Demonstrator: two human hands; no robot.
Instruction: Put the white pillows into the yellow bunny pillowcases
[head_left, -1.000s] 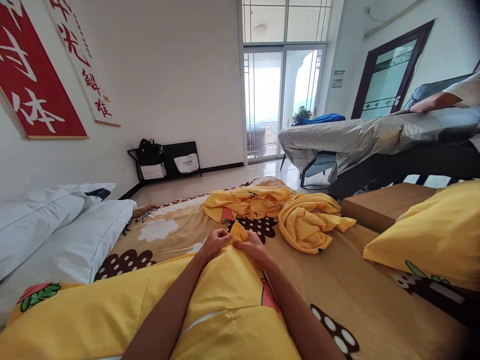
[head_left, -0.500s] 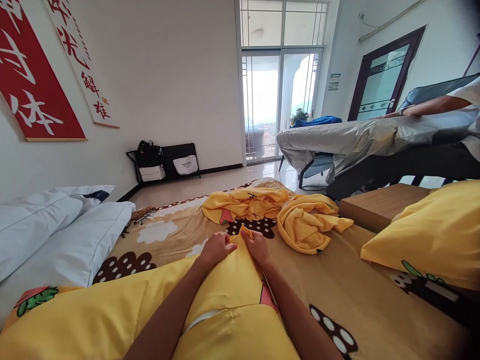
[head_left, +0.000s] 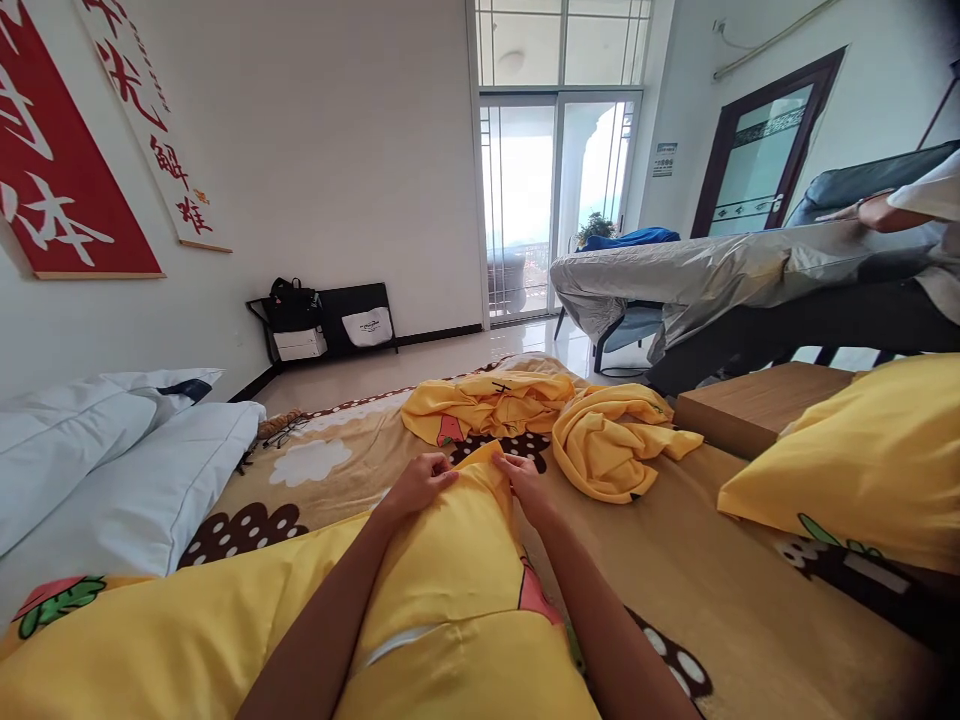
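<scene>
A yellow pillowcase with a pink printed patch lies in front of me, bulging over a pillow. A strip of white shows through a slit in its near part. My left hand is closed on the left edge of the case's far end. On the right far corner, my right hand pinches the cloth between thumb and fingers. Another yellow-covered pillow lies under and beside my left forearm. Two crumpled yellow cloths rest just beyond my hands.
White pillows are stacked at the left on a brown patterned blanket. To the right are a wooden box and a yellow pillow. Another person's arm reaches over a silver-covered table behind.
My hands have moved apart slightly, the left one toward the left, and the far end of the case is spread wider and flatter. The other person's arm has drawn back to the right.
</scene>
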